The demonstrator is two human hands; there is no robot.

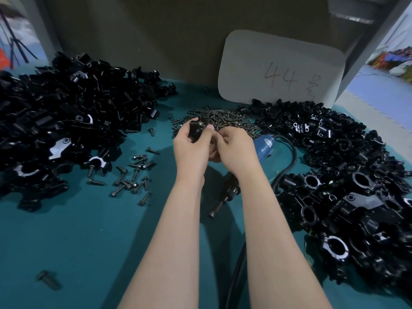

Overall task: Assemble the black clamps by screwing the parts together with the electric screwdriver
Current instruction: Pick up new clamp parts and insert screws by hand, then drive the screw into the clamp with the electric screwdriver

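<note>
Left hand (pixel 189 150) grips a small black plastic clamp piece (pixel 195 130), fingers curled round it, holding it just over the near edge of the heap of small dark metal screws (pixel 225 120). Right hand (pixel 236 150) meets it with fingertips curled in. We cannot tell whether it pinches a screw or nothing, as that is hidden.

We judge the step to be seating a screw by hand before driving. To do it well, line the holes up, start the thread straight and keep the left grip firm so the parts don't twist.

The blue-bodied electric screwdriver (pixel 265 142) lies unheld on the teal table mat (pixel 89 237) beneath the forearms, its black cable (pixel 289 161) trailing. A heap of loose black parts (pixel 66 103) sits left, and a pile of ring-shaped black clamps (pixel 347 179) sits right.
</note>
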